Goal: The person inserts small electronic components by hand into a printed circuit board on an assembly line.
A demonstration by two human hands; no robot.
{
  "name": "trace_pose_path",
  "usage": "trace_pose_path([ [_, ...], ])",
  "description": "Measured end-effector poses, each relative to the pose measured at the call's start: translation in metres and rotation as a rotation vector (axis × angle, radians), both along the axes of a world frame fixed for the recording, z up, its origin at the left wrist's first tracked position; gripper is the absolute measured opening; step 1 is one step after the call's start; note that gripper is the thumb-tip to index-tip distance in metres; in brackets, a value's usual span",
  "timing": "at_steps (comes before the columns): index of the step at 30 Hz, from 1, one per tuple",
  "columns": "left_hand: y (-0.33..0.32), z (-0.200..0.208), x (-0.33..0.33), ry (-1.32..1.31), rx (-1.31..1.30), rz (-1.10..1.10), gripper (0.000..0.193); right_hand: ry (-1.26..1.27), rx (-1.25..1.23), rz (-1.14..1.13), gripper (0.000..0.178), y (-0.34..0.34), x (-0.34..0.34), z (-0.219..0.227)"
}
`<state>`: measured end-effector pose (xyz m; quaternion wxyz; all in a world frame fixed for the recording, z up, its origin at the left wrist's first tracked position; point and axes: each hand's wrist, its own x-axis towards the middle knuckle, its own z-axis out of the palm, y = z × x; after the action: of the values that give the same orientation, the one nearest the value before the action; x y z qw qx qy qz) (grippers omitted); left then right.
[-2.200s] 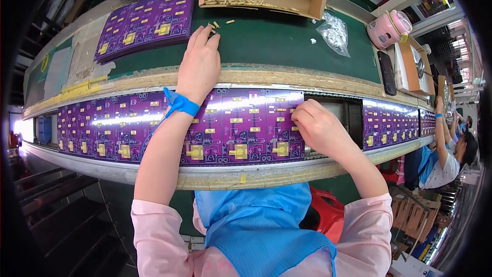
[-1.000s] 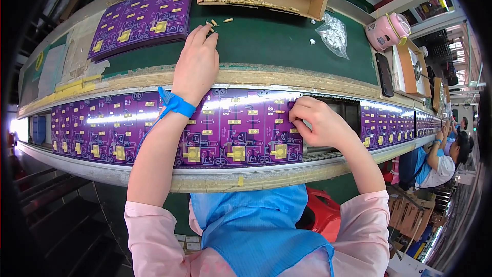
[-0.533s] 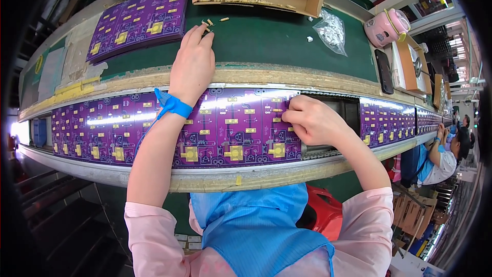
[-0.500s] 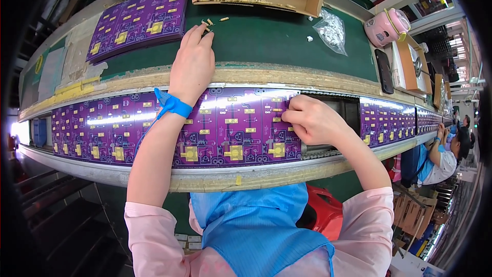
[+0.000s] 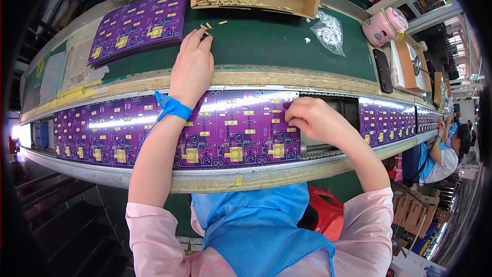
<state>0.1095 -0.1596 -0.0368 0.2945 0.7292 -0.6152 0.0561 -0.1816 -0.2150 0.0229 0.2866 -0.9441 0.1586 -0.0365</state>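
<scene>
A row of purple circuit boards (image 5: 241,128) with gold pads lies on the rail in front of me. My right hand (image 5: 315,117) is over the right edge of the near board, its fingers pinched together at the board's surface; whatever they hold is hidden. A small gold part (image 5: 275,111) lies on the board just left of those fingertips. Beyond the rail, my left hand (image 5: 193,64) stretches its fingers to the green mat, the tips beside a few loose brass-coloured parts (image 5: 206,26). My left thumb is hidden. A blue strap (image 5: 177,106) circles my left wrist.
A stack of purple boards (image 5: 138,25) stands at the back left. Behind the mat sits a cardboard box (image 5: 256,7) of brass parts. A bag of white pieces (image 5: 329,33), a phone (image 5: 382,71) and a pink pot (image 5: 384,26) lie rightward. A co-worker (image 5: 442,161) sits far right.
My right hand has shifted slightly, its fingers still pinched at the board's edge. My left hand stays by the loose parts, its fingertips moved a little to the left.
</scene>
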Motion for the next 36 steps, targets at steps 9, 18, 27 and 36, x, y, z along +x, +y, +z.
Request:
trace_pose_path([
  [9, 0.001, -0.001, 0.002, 0.048, -0.062, 0.069, 0.042, 0.192, 0.336, -0.257, 0.031, -0.048, 0.051, 0.022],
  [18, 0.004, 0.008, 0.003, 0.102, -0.119, 0.003, 0.019, -0.379, -0.393, -0.358, 0.026, -0.075, 0.176, -0.056],
  [27, 0.005, 0.013, 0.001, 0.036, -0.075, -0.042, 0.017, -0.387, -0.153, -0.357, 0.006, -0.056, 0.142, -0.044],
  [36, 0.01, 0.02, -0.011, 0.143, -0.103, -0.142, 0.019, -0.217, 0.223, 0.084, 0.017, 0.087, 0.043, -0.015],
])
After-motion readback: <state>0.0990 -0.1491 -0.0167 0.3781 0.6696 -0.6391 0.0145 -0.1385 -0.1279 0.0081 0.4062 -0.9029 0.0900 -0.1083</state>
